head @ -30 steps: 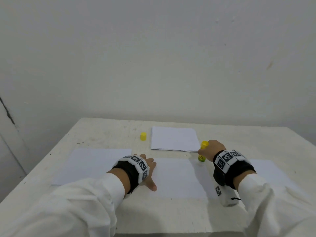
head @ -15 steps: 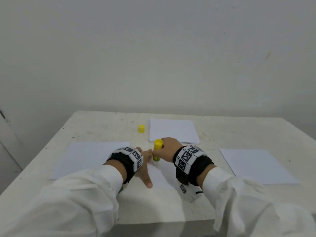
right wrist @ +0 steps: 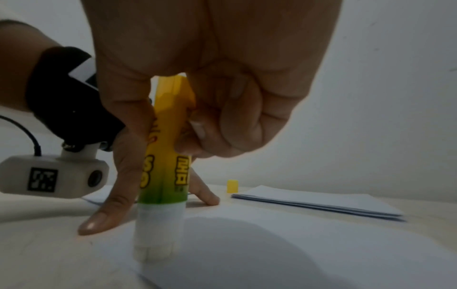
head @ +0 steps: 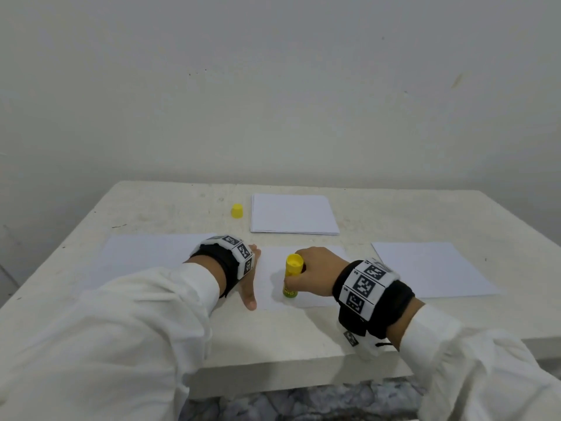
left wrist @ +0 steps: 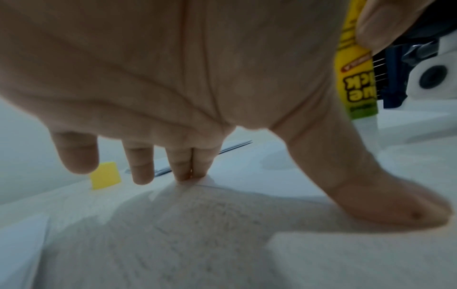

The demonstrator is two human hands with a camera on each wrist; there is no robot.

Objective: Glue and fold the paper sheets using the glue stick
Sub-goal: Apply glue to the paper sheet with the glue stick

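While your right hand (head: 314, 273) gripped the glue stick (head: 292, 276) upright, fingers curled round its barrel, the white tip was pressed onto the middle sheet (head: 306, 299) near its left edge, likely to lay glue there. Your left hand (head: 250, 276) lay flat with straight fingers, holding nothing, thumb on the bench (head: 170, 208), two fingertips (left wrist: 189, 172) pinning the sheet's far corner, probably so it wouldn't drag. Yellow cap (head: 236, 211) stood off, beside the paper stack (head: 293, 214). Single sheets lay at left (head: 145, 253) and right (head: 431, 268), untouched. No fold yet.
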